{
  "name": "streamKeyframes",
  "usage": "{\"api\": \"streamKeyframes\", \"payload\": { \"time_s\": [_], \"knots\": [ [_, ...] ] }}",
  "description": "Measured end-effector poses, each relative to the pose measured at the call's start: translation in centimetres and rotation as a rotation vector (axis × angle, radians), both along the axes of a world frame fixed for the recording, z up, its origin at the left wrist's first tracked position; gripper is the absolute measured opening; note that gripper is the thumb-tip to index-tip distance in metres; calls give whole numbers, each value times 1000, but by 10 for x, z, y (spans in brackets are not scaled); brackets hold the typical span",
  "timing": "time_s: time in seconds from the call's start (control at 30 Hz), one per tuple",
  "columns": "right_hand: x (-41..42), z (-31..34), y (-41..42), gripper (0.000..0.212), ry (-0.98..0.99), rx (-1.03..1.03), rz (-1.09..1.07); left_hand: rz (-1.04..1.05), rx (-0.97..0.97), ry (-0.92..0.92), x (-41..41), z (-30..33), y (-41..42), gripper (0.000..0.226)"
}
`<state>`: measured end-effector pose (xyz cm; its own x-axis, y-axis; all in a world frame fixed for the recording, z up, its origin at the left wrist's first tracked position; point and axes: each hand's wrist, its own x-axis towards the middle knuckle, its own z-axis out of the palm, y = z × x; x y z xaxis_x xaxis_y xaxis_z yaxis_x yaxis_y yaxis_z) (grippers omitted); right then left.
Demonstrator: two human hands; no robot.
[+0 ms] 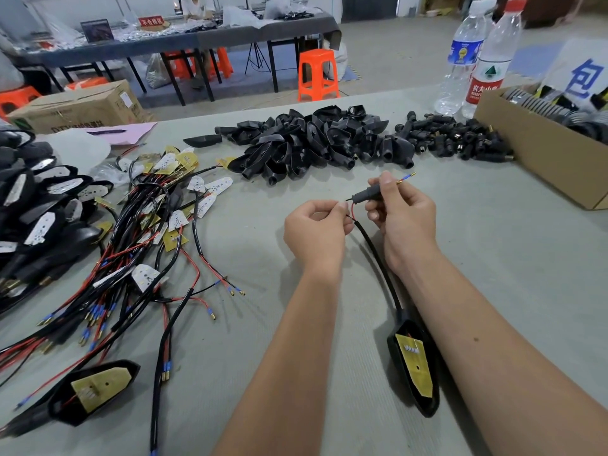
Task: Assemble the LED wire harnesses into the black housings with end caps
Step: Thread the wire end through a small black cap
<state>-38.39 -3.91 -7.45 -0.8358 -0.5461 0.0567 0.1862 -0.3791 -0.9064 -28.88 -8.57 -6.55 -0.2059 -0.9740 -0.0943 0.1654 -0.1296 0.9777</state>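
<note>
Both forearms reach in from the lower edge and meet above the middle of the grey surface [493, 258]. Under the right forearm lies a black housing [415, 366] with a yellow LED board seated in it; its sleeved cable [378, 258] runs up to the hands. The left hand [316, 232] is curled, thumb and forefinger pinching the thin red and black wires [351, 210] where they leave the sleeve. The right hand [403, 213] grips a small black end cap [362, 195] between thumb and fingers; the wires enter its near end, and a blue-sleeved brass terminal [408, 177] sticks out beyond the thumb.

At lower left sits a second housing [95, 390] with its board in place. Beside it sprawls a tangle of loose wire harnesses [148, 245] with white and yellow boards, and at far left a heap of finished housings [36, 205].

Behind the hands lies a pile of empty black housings [309, 139], and just to its right a smaller pile of end caps [454, 139]. An open cardboard box [539, 153] at the right edge holds dark ribbed parts, too blurred to tell. 2 water bottles [473, 57] stand behind it.
</note>
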Motion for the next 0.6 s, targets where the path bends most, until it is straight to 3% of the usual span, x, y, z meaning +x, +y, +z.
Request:
{"api": "streamKeyframes", "payload": {
  "time_s": [0.3,0.5,0.6],
  "knots": [
    [-3,2,1,29,-94,-17,9,-173,-81,-24,-1,2,3,23],
    [-1,5,1,29,-118,-42,-73,-211,-24,-41,0,3,5,6],
    [-3,5,2,28,-159,-72,-101,-288,-56,-65,1,5,7,15]
  ]
}}
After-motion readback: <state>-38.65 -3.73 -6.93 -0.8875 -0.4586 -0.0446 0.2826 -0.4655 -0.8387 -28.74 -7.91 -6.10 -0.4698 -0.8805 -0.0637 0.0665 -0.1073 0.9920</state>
